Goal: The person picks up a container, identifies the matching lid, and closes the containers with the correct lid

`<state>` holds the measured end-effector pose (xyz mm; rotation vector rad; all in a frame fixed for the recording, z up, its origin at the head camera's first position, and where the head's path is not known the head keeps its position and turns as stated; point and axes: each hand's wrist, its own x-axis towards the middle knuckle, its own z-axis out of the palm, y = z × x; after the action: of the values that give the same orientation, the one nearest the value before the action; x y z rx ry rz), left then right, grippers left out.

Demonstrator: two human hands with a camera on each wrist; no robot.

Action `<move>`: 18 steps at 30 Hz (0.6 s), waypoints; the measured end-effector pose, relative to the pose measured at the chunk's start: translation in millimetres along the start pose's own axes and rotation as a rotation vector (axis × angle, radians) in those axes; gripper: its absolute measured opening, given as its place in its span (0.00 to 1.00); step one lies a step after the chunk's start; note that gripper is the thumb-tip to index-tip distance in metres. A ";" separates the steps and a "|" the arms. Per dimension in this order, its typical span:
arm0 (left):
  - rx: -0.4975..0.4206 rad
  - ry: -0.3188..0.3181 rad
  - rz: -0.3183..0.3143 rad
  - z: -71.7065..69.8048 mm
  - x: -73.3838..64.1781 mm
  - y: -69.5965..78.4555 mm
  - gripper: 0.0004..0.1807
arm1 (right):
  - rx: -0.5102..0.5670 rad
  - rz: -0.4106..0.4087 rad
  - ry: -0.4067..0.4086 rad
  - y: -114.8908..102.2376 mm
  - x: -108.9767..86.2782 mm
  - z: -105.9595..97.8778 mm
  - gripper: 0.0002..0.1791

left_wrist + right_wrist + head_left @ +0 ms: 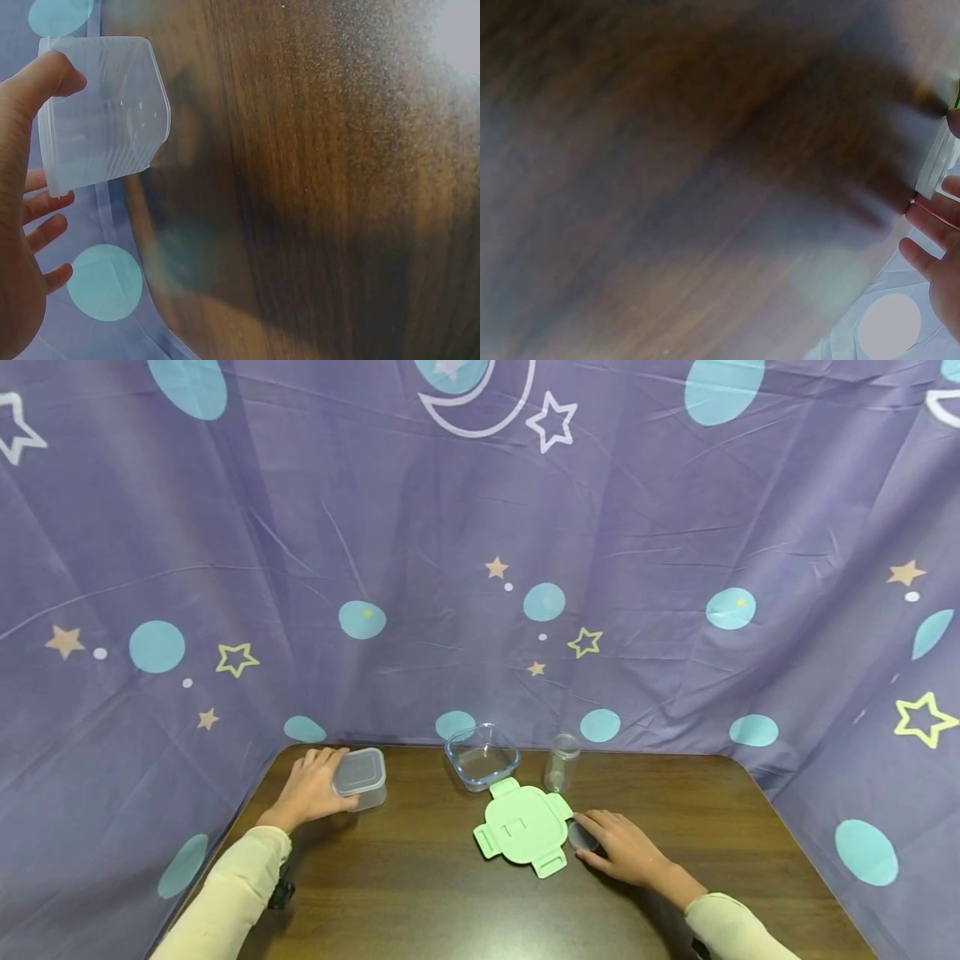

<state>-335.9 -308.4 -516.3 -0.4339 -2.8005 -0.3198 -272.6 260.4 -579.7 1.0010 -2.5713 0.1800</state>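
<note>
Being gripped by left hand (311,783), fingers spread: clear container (364,777); round disc (581,837), partly hidden, pinched by right hand (624,850).

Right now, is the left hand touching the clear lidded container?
Touching. The left wrist view shows the left hand with its thumb against the lidded container, near the rim; the head view agrees.
</note>
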 end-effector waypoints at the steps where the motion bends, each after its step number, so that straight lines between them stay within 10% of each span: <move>1: 0.001 -0.006 0.001 -0.4 0.2 -0.1 0.51 | -0.002 0.001 -0.002 0.1 -0.4 0.3 0.33; 18: 0.008 -0.089 0.046 -14.4 0.3 -0.4 0.50 | -0.003 -0.008 0.025 -1.6 0.6 0.1 0.32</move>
<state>-332.7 -312.4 -502.9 -0.5227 -2.8721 -0.2850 -271.9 258.9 -579.6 1.0011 -2.5441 0.1854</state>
